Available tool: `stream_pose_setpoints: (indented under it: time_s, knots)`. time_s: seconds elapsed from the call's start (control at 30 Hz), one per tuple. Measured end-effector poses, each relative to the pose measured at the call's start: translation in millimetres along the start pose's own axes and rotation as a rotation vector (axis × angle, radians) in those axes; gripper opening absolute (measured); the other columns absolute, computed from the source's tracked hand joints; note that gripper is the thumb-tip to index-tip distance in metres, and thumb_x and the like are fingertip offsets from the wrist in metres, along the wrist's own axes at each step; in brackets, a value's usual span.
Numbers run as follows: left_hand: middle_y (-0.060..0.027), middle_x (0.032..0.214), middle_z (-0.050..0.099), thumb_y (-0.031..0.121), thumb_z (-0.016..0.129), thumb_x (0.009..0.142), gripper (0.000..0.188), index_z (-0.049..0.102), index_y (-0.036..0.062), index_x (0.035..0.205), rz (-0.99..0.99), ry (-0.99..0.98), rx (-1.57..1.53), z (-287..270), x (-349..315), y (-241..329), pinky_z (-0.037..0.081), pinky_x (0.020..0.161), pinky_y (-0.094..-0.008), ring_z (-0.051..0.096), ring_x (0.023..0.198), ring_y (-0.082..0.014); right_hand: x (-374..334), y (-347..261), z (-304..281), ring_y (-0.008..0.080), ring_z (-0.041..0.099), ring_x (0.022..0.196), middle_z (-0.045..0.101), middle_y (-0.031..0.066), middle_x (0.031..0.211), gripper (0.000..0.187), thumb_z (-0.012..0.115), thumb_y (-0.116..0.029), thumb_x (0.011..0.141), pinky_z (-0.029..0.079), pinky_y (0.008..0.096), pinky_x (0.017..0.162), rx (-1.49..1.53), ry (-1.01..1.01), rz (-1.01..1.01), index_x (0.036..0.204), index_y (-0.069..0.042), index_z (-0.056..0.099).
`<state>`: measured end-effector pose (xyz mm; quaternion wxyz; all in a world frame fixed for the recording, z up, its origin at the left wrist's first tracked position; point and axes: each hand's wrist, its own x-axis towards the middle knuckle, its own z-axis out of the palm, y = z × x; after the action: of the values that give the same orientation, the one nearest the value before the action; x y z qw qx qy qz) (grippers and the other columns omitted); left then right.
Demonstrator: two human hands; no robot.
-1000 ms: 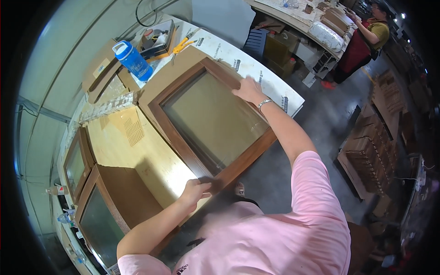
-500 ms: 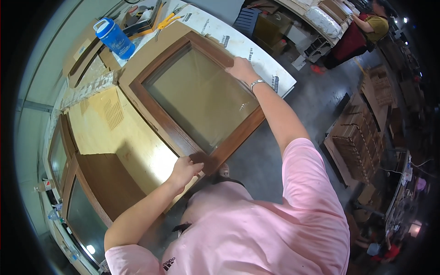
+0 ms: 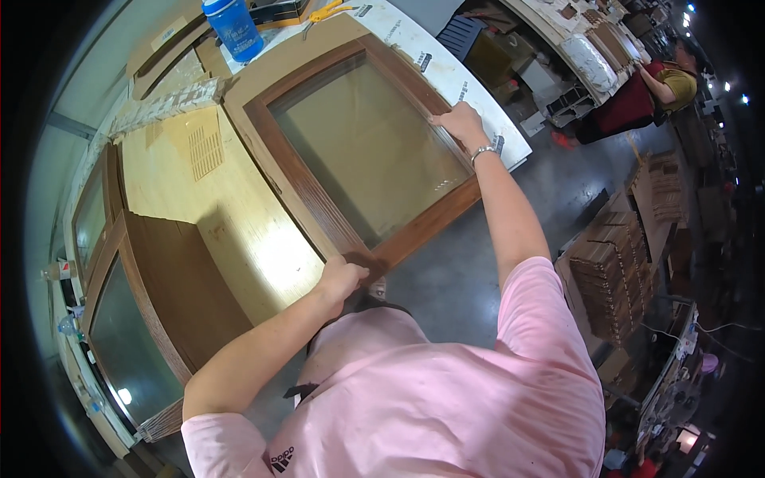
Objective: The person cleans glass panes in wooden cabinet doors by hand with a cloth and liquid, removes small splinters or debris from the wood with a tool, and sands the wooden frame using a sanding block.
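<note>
Head view, looking down: a wooden frame [image 3: 319, 203] with a glass pane [image 3: 370, 151] lies flat on a workbench [image 3: 239, 231], its near corner jutting past the bench edge toward the person; the left hand [image 3: 343, 279] is closed over that near corner, fingers curled round the dark wood, thumb side up; the right hand [image 3: 460, 123] rests on the frame's right rail at the far right corner, fingers bent and pressed on the wood, whether they wrap under the rail cannot be told; a watch or bracelet [image 3: 481, 153] sits on the right wrist; both arms are stretched forward from a pink shirt [image 3: 446, 398]. Far left on the bench stands a blue bottle [image 3: 233, 28], with a yellow tool [image 3: 323, 13] just beside it to the right; two more framed panes [image 3: 119, 334] lie at the near left, overlapping the bench; stacks of cardboard [image 3: 610, 271] stand on the floor to the right; another person in a yellow top [image 3: 677, 80] works at a far bench, well apart.
</note>
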<state>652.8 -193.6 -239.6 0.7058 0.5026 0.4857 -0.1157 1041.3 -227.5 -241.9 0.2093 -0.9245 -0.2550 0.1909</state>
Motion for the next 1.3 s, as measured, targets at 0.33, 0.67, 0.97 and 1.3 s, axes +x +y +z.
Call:
stream_pose_setpoints:
  time_s: [0.33, 0.67, 0.97, 1.3]
  knots:
    - [-0.0166, 0.087, 0.068, 0.018, 0.065, 0.093, 0.03, 0.065, -0.0114, 0.099, -0.155, -0.149, 0.451, -10, -24, 50, 0.057, 0.066, -0.0304, 0.069, 0.074, -0.0229, -17, 1, 13, 0.0381, 0.066, 0.108, 0.066, 0.0293, 0.116, 0.061, 0.078, -0.036, 0.078, 0.05, 0.0398, 0.093, 0.127, 0.122, 0.005, 0.118, 0.007, 0.063]
    - [-0.0117, 0.109, 0.071, 0.012, 0.065, 0.096, 0.035, 0.06, -0.0069, 0.125, 0.673, 0.16, 0.138, -157, -234, 84, 0.052, 0.092, -0.0307, 0.067, 0.099, -0.0172, -69, -34, 53, 0.0317, 0.06, 0.112, 0.064, 0.0162, 0.117, 0.045, 0.078, -0.016, 0.077, 0.047, 0.0401, 0.098, 0.34, 0.446, -0.558, 0.117, -0.002, 0.065]
    - [-0.0159, 0.109, 0.071, 0.016, 0.055, 0.101, 0.033, 0.059, -0.0049, 0.126, 0.959, 1.147, -0.194, -316, -443, -105, 0.057, 0.087, -0.0306, 0.07, 0.092, -0.0171, -262, -176, 99, 0.0168, 0.059, 0.109, 0.06, 0.0076, 0.118, 0.032, 0.062, 0.007, 0.086, 0.047, 0.0311, 0.098, 0.663, -0.142, -0.755, 0.117, 0.002, 0.061]
    - [-0.0017, 0.083, 0.068, 0.019, 0.061, 0.1, 0.021, 0.07, -0.0002, 0.101, 0.706, 1.625, -0.351, -515, -483, -334, 0.049, 0.063, -0.0189, 0.062, 0.07, -0.0063, -447, -307, 91, 0.0297, 0.059, 0.116, 0.062, 0.0163, 0.12, 0.035, 0.064, 0.006, 0.073, 0.047, 0.0373, 0.101, 0.513, -0.107, -1.024, 0.108, 0.003, 0.065]
